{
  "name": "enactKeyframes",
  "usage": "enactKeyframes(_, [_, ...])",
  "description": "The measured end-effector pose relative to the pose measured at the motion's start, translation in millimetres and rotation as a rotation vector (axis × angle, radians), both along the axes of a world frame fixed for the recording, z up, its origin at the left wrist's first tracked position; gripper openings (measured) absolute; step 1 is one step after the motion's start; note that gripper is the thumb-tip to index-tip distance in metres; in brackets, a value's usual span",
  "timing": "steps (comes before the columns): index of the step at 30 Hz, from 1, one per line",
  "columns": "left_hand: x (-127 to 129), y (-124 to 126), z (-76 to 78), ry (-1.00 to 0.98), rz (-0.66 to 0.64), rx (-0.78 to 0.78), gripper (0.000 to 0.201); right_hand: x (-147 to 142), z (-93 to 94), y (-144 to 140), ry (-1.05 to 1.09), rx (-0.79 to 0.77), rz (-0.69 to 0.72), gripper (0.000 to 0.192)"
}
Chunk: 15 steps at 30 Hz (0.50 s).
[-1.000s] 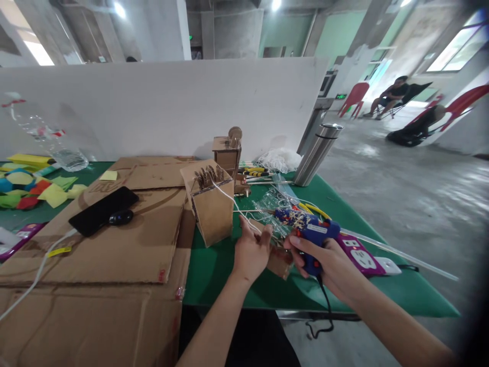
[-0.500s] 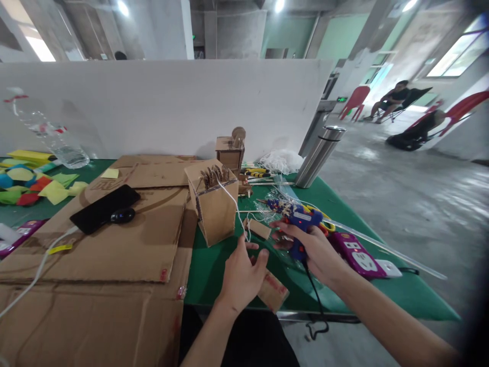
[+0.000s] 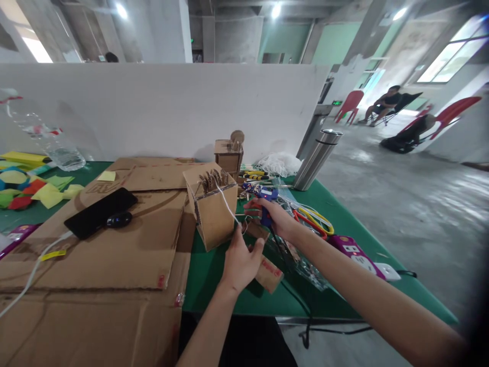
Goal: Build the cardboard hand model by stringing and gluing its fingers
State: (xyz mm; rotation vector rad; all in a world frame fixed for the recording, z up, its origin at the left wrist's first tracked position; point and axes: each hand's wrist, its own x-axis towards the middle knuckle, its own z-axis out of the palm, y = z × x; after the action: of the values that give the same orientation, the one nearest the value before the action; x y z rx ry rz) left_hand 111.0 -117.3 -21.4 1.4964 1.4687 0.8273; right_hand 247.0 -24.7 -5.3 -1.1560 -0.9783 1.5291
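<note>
- Nearest, the left hand (image 3: 240, 260) is closed around a small cardboard piece (image 3: 267, 272) at the front of the green bench (image 3: 214, 285); a white string (image 3: 228, 206) runs from this hand up to the cardboard box (image 3: 212, 211).
- Beyond it, the right hand (image 3: 277, 216) grips the blue glue gun (image 3: 263, 200), nozzle pointing at the box's upper right corner — its black cord (image 3: 294, 295) trails off the bench edge.
- Progress, as judged: the box stands assembled with cardboard fingers along its top and the string attached; the small piece is not yet joined to anything.
- Behind: scissors (image 3: 313, 220), a purple power strip (image 3: 355, 253), a steel flask (image 3: 317, 159), a smaller cardboard model (image 3: 228, 153).
- Change against the earlier frames: the glue gun has advanced from the right of the bench, above the power strip, to just beside the box; the left hand has dropped lower with the piece — the box has not moved.
</note>
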Motion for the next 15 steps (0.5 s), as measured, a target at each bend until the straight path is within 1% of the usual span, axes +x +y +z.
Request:
enactKeyframes(6, [-2.0, -1.2, -2.5, -0.019, -0.008, 0.026, 0.072, 11.3, -16.2, 10.6, -0.117, 0.130, -0.063, 0.022])
enactKeyframes(11, [-3.0, -4.3, -4.1, -0.022, -0.023, 0.046, 0.073, 21.1, -18.2, 16.7, -0.226, 0.162, -0.140, 0.026])
enactKeyframes(13, [-2.4, -5.8, -4.0, -0.012, -0.015, 0.054, 0.069, 23.7, -18.8, 19.3, -0.252, 0.161, -0.162, 0.028])
enactKeyframes(15, [-1.7, -6.7, -3.1, 0.006, -0.002, 0.066, 0.059, 25.8, -20.1, 21.5, -0.263, 0.162, -0.187, 0.029])
